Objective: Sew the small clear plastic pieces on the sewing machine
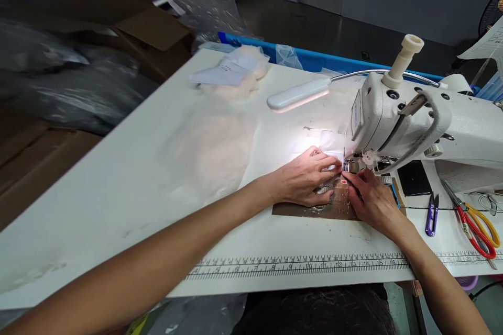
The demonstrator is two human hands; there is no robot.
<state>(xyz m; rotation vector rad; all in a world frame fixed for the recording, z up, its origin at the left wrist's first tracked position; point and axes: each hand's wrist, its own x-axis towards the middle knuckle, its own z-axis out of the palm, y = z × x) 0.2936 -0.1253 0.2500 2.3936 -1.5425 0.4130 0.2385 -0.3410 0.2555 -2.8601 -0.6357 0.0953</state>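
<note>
My left hand point(304, 177) lies beside the presser foot point(351, 167) of a white sewing machine point(424, 115). Its fingers are stretched forward and the thumb is apart, over a clear-covered brown plate point(298, 210). Thin white cloth point(332, 141) shows just behind these fingers, by the needle area. From the other side my right hand point(371, 199) reaches in, its index fingertip close to the foot and a gap between its fingers. Whatever lies under the fingertips is mostly hidden. A lamp point(301, 95) lights this spot.
Purple thread snips point(432, 214), scissors with red and yellow handles point(475, 225) and a black phone-like slab point(414, 178) lie right. A printed ruler point(306, 264) runs along the front edge. Sheer pale fabric point(216, 146) and a bundle with paper point(231, 70) lie left; cardboard boxes point(153, 26) stand beyond.
</note>
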